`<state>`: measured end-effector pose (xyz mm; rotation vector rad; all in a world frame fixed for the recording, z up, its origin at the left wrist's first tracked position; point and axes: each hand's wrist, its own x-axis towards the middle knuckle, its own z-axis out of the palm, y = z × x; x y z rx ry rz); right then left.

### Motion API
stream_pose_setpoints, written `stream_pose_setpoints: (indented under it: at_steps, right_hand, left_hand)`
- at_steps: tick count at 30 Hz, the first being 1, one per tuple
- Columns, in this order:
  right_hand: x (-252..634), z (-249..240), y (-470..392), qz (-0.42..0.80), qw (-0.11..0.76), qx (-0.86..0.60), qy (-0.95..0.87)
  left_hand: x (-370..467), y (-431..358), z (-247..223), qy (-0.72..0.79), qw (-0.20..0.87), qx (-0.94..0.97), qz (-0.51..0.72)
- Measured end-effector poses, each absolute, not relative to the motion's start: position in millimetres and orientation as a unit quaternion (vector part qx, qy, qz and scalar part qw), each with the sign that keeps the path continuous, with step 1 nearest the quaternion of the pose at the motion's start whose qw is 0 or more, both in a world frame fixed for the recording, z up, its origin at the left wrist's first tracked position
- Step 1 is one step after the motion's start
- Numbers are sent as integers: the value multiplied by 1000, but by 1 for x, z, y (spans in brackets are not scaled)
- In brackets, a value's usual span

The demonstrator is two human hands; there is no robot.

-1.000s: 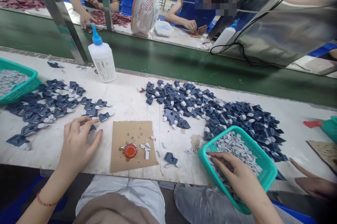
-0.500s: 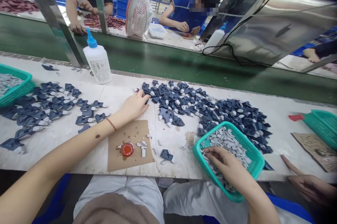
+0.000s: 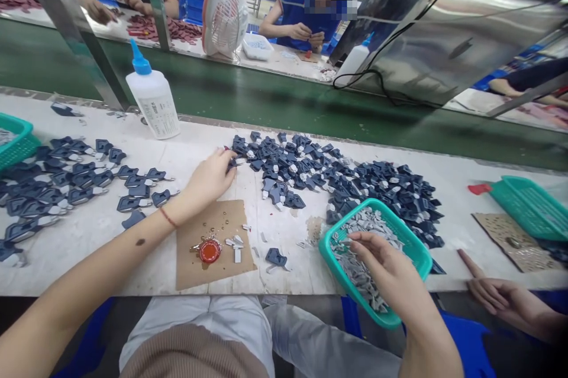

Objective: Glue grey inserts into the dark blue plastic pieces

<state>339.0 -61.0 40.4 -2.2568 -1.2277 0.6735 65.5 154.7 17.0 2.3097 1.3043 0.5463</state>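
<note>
My left hand (image 3: 212,177) is closed at the left end of a heap of dark blue plastic pieces (image 3: 293,159). A dark blue piece (image 3: 232,162) shows partly between its fingertips. Over a green basket (image 3: 331,257) of small grey plastic pieces (image 3: 361,274), my right hand (image 3: 384,262) pinches what looks like one small grey piece (image 3: 347,240). Between my hands lies a brown cardboard sheet (image 3: 190,271) bearing a red round cap (image 3: 209,251) in a clear wet puddle and several grey pieces (image 3: 237,245). One dark blue piece (image 3: 277,257) lies beside the cardboard.
A white glue bottle (image 3: 155,103) with a blue nozzle stands at the table's back edge. More dark blue pieces (image 3: 62,180) with grey tips spread at left. A co-worker's hand (image 3: 492,292) rests near the right edge. Two people work across the green strip (image 3: 208,91).
My left hand has drawn slightly left from the heap, a dark blue piece at its fingers. My right hand has lifted a little from the grey pieces. The whole view has shifted.
</note>
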Motion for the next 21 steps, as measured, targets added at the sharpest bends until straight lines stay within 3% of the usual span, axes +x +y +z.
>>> stream_pose_setpoints:
  at_steps: [4, 9, 15, 21]
  right_hand:
    - [312, 52, -70, 291, 302, -787, -452]
    - [264, 42, -77, 307, 234, -766, -514]
    - [247, 4, -73, 251, 171, -810, -502]
    - [255, 2, -73, 238, 168, -820, -492]
  left_hand:
    - [40, 138, 44, 467, 332, 787, 228]
    - [11, 86, 65, 475, 515, 659, 272]
    - [-11, 25, 43, 435, 696, 530, 212]
    - [-17, 4, 26, 420, 769, 431, 215]
